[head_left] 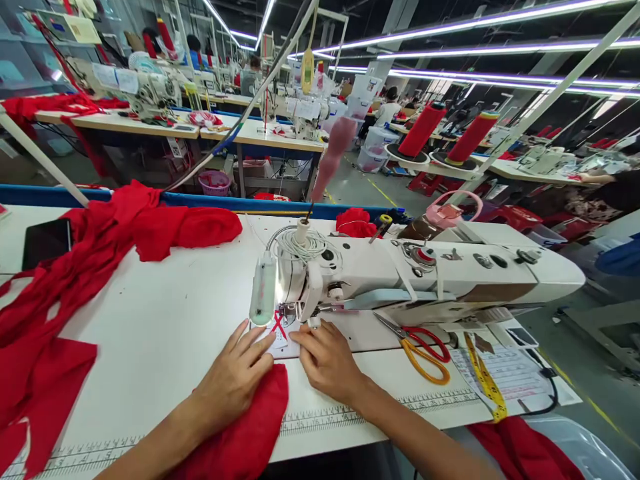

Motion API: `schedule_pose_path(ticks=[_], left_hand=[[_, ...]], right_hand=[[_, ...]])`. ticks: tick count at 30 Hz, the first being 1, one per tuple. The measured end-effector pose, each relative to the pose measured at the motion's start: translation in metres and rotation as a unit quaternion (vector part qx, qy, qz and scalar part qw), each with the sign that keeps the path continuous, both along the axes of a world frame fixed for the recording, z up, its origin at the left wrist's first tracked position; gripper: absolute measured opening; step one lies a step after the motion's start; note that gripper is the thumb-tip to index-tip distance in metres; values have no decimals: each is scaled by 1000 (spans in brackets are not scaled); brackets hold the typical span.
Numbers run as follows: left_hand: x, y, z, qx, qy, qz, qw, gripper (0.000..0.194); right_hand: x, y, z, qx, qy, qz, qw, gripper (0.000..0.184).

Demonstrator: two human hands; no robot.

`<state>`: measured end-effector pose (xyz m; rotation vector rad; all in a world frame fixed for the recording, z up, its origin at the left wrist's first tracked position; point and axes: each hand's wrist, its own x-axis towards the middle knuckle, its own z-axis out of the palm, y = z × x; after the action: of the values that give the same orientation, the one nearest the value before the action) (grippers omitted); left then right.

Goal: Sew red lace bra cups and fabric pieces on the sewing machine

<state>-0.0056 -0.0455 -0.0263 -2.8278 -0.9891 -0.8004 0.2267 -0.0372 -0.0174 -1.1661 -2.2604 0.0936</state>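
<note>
Two narrow red fabric strips [279, 325] cross in an X beside the needle area of a white sewing machine [360, 267]. My left hand [243, 367] lies with fingers stretched and apart, fingertips on the machine bed left of the strips. Just right of them, my right hand [327, 360] has bent fingers drawn together near the presser foot; whatever they pinch is hidden. Under my left wrist, a red fabric piece [250, 427] drapes over the table's front edge. Scissors [420, 350] with red and orange handles rest right of my right hand.
Red fabric [100, 247] is heaped at left by a black phone [47, 241]. A ruler strip [320, 421] runs along the front edge. At right lie a yellow tape measure [485, 377] and papers [520, 377]. Red thread cones [423, 130] stand behind the machine.
</note>
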Motion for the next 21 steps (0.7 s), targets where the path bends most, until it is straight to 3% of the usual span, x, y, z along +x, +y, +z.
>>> schedule_pose_path(ticks=[3,8,14,21], left_hand=[[0,1,0,0,-4,-21,1000,30],[-1,2,-3,-16,-8,-56,998,30],[1,2,-1,-13,-18,-33,999,33],[3,2,5,-11,-17,-26,999,32]], right_hand=[[-6,6,2,-49,50,-11,997,17],[-9,14,8,-72,7,-4,997,15],[-14,11,6,35,-147,5,988,20],[-14,11,-12,66,-134,-20,989,23]])
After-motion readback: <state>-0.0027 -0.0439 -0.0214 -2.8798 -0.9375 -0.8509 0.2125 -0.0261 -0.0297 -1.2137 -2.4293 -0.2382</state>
